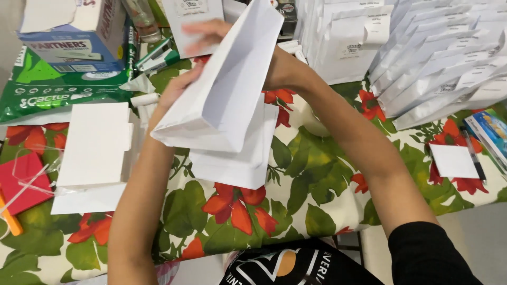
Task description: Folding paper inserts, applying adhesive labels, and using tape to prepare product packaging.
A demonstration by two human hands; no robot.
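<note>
two bare forearms reach over a floral tablecloth (296,179). left hand (177,87) grips the side of a white paper bag (227,89), held open above the table; right hand (208,34) pinches its top edge. another flat bag (237,158) lies beneath.
</note>
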